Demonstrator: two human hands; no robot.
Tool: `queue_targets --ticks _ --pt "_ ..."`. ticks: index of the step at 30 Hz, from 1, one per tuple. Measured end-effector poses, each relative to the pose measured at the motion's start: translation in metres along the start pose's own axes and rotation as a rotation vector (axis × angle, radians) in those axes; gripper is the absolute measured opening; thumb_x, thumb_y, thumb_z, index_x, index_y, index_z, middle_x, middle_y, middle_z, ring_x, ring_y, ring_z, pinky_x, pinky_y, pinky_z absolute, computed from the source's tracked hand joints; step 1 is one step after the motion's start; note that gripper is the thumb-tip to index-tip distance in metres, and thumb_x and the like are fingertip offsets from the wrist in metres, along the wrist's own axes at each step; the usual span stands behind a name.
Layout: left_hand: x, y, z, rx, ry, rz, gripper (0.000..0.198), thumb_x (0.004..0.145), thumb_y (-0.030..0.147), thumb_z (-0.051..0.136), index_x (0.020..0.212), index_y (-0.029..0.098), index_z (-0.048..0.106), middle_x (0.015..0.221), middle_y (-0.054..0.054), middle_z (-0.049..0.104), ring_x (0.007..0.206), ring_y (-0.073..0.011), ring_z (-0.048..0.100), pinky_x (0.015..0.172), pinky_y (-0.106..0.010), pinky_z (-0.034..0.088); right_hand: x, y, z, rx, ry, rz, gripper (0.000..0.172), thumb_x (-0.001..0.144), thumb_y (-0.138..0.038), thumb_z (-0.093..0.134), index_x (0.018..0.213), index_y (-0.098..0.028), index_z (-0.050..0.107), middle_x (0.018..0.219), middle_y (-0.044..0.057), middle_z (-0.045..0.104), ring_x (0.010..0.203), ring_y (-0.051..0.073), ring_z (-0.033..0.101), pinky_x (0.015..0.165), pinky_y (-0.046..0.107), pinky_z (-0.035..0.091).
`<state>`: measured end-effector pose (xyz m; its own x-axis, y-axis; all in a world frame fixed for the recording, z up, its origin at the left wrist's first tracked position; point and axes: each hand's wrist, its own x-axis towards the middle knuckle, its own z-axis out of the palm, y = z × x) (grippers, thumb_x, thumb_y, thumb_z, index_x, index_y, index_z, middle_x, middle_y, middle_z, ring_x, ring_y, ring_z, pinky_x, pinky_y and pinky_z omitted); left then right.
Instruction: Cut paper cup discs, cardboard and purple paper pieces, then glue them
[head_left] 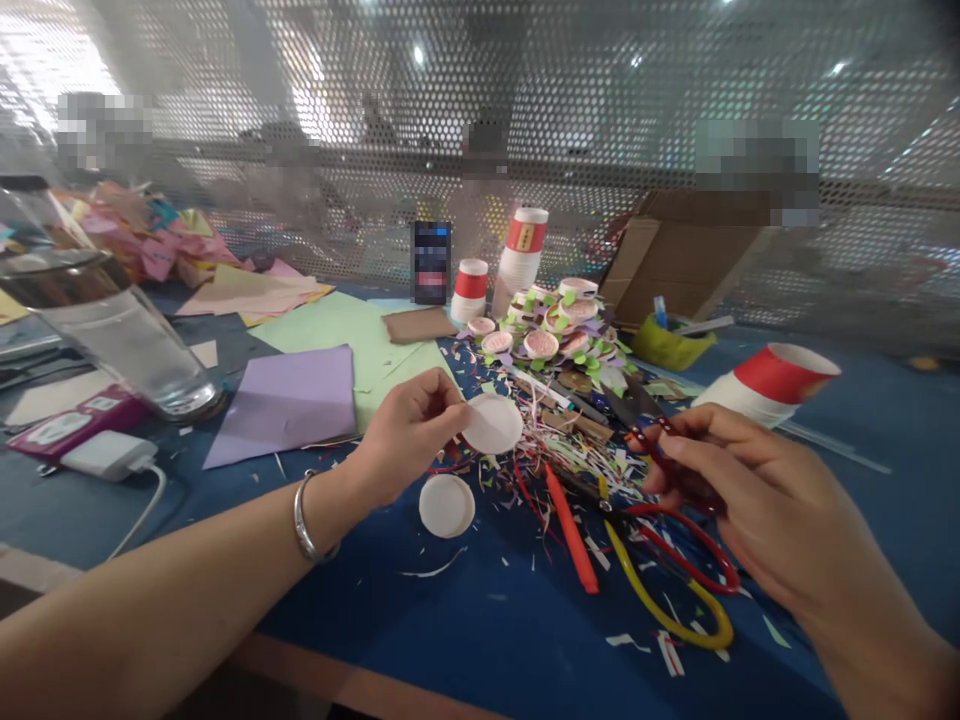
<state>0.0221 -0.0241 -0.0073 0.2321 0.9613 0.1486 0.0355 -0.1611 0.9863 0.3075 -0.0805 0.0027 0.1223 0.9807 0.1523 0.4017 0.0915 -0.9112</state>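
Note:
My left hand pinches a round white cup bottom by its left edge, thumb against fingers. Just below it on the blue table lies a second cup bottom. On the other side, my right hand is closed around a pair of scissors with dark red handles; the dark blades point up and to the left. Under that hand rest larger scissors with one red and one yellow handle. Beside them is an orange-red pen-like stick. Paper scraps are strewn between my hands.
Behind the scraps rise a heap of decorated cup bottoms and stacked paper cups. A phone stands upright. Purple paper, a water bottle and a white charger lie left; another cup stack lies right.

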Motion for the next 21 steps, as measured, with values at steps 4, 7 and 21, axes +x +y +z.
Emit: queue_targets --ticks 4,7,21 --pt "0.0 0.0 0.002 -0.137 0.007 -0.084 0.035 0.075 0.023 0.073 0.103 0.019 0.052 0.078 0.003 0.059 0.068 -0.0106 0.059 0.056 -0.023 0.053 -0.001 -0.003 0.01 0.201 -0.038 0.13 0.018 0.089 -0.036 0.068 0.083 -0.022 0.058 0.063 -0.004 0.058 0.047 0.007 0.043 0.04 0.018 0.031" --pt "-0.003 0.002 0.005 -0.16 -0.054 -0.157 0.041 0.073 0.019 0.072 0.111 0.018 0.056 0.086 -0.002 0.066 0.074 -0.0128 0.063 0.063 -0.025 0.056 -0.003 -0.007 0.016 0.237 -0.061 0.108 0.021 0.091 -0.037 0.068 0.081 -0.021 0.059 0.071 -0.003 0.059 0.048 0.005 0.039 0.042 0.017 0.03" --pt "-0.012 0.008 0.007 -0.222 -0.21 -0.271 0.024 0.075 0.015 0.065 0.096 0.017 0.077 0.095 -0.007 0.074 0.075 -0.0132 0.061 0.062 -0.023 0.051 -0.013 -0.019 0.032 0.495 -0.052 0.175 0.032 0.088 -0.054 0.069 0.092 -0.026 0.054 0.071 -0.002 0.064 0.046 0.007 0.041 0.04 0.018 0.031"
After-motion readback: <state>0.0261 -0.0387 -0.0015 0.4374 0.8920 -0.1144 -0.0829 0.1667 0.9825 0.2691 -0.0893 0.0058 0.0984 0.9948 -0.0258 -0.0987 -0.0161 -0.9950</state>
